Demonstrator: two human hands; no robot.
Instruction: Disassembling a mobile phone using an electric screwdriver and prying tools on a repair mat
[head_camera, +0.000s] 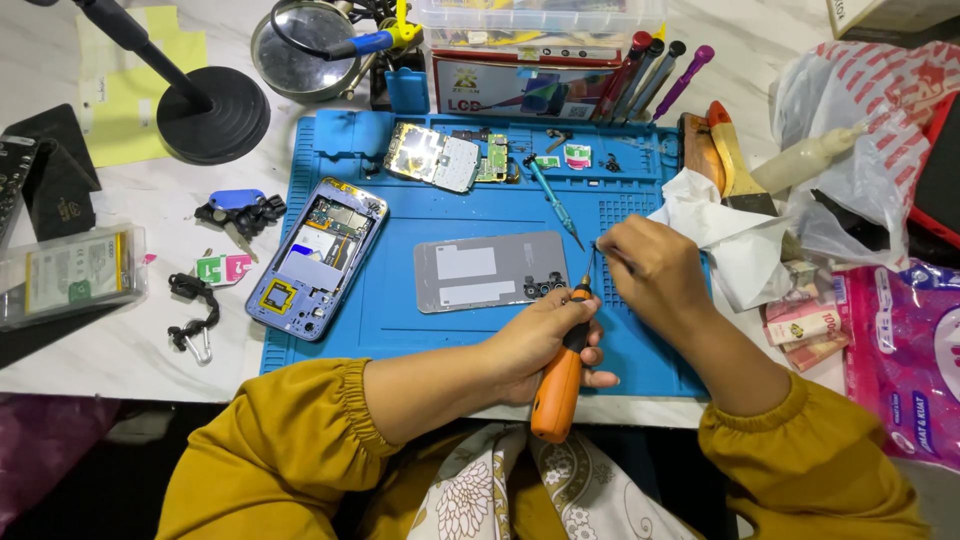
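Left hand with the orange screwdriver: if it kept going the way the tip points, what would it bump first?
Probably the right hand's fingertips, which sit right at the tip of the orange screwdriver held by the left hand; depth is unclear.

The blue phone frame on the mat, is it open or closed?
Open. The phone frame lies with its inner boards exposed, and a separate grey panel lies beside it on the blue mat.

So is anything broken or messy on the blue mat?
The phone lies open with its insides bare, its grey back cover off beside it and a circuit board out. The white tissue is crumpled at the mat's right edge. The left hand grips an orange screwdriver.
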